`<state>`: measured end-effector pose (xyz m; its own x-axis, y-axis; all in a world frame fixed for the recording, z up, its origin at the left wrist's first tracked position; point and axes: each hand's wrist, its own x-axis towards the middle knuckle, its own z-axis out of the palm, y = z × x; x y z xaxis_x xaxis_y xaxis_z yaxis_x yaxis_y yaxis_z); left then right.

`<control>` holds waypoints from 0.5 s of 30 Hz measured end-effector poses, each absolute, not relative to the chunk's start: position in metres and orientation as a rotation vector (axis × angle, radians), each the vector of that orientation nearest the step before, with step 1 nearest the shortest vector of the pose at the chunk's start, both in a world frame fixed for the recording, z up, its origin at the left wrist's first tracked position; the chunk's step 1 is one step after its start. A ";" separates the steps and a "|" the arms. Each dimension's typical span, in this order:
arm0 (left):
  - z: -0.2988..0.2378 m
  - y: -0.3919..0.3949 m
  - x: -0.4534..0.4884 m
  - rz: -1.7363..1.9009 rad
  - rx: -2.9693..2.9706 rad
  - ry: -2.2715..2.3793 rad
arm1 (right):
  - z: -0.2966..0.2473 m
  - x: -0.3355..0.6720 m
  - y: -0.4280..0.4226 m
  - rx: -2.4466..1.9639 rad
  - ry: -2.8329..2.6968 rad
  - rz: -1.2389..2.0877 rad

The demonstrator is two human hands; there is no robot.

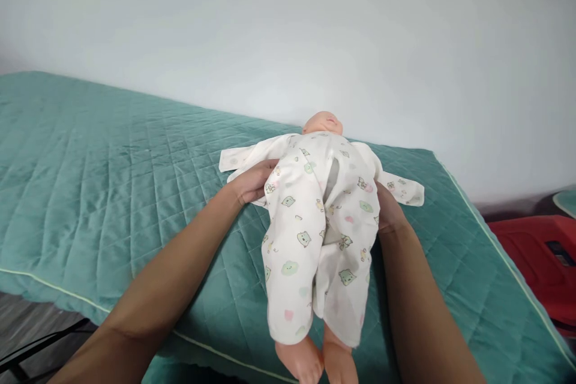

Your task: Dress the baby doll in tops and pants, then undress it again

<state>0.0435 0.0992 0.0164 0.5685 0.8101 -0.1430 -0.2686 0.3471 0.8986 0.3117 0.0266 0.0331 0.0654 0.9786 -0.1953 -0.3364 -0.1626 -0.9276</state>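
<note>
A baby doll (324,122) lies on its back, its head toward the wall and its bare feet (300,361) toward me. It wears a white top (265,151) with sleeves spread out and white trousers (294,252) printed with small green and pink animals. My left hand (256,181) is closed at the left side of the trousers near the waist, its fingertips partly hidden by cloth. On the opposite side, my right hand (389,207) grips the trousers at the same height; most of its fingers are behind the fabric.
A green quilted cover (135,180) lies over the bed beneath the doll. Behind it rises a white wall (225,42). To the right, beyond the bed's edge, is a red plastic object (535,258). Dark metal bars (40,345) show at the lower left above grey flooring.
</note>
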 end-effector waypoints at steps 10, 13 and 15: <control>0.018 0.094 0.049 0.768 1.019 0.725 | 0.032 0.310 0.029 -1.086 -0.913 1.455; 0.019 0.094 0.050 0.760 1.038 0.698 | 0.036 0.307 0.027 -1.055 -0.940 1.485; 0.019 0.094 0.050 0.770 1.047 0.680 | 0.039 0.306 0.026 -1.068 -0.953 1.466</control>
